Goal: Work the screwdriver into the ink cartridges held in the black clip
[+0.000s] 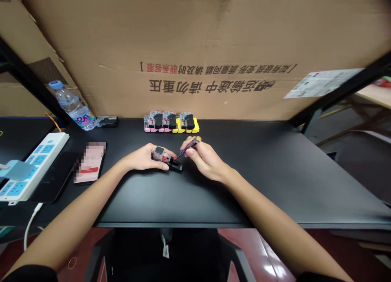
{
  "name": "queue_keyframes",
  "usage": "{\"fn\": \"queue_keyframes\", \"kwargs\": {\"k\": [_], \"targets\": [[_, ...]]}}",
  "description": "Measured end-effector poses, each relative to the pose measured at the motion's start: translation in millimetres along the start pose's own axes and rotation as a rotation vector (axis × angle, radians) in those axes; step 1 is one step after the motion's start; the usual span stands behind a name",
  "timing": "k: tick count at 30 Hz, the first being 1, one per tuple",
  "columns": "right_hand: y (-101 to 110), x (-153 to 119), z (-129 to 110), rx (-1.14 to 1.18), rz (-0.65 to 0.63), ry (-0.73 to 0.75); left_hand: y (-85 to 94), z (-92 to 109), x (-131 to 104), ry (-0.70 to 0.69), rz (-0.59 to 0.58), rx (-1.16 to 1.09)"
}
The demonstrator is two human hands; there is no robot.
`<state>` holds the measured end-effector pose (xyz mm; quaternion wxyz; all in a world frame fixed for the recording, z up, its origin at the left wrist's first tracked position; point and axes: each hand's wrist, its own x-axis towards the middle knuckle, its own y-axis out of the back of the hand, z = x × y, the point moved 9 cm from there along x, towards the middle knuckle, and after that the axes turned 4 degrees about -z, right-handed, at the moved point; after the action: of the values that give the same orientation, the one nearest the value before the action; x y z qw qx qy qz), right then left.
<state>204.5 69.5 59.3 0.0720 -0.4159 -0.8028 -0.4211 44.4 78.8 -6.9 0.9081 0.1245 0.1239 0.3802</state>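
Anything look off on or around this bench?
The cardboard panel behind the table has its printing upside down. One clear-and-black unit lies beside the bottle, apart from the row of similar-looking units. Nothing odd stands out at the left hand or right hand.

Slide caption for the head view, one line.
Left hand holds a small black-and-clear device; right hand points a screwdriver at it, at a black table.

apparently a workshop, from the black table [269,164], cardboard backing [214,33], power strip [38,159] and screwdriver [192,144]
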Motion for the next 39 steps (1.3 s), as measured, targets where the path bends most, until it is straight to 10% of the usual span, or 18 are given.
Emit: {"fn": "queue_keyframes", "kwargs": {"k": [39], "targets": [[-8,-1,-1,0.049,0.01,0.046,1.8,3,1,-0.03,0.016,0.002]]}}
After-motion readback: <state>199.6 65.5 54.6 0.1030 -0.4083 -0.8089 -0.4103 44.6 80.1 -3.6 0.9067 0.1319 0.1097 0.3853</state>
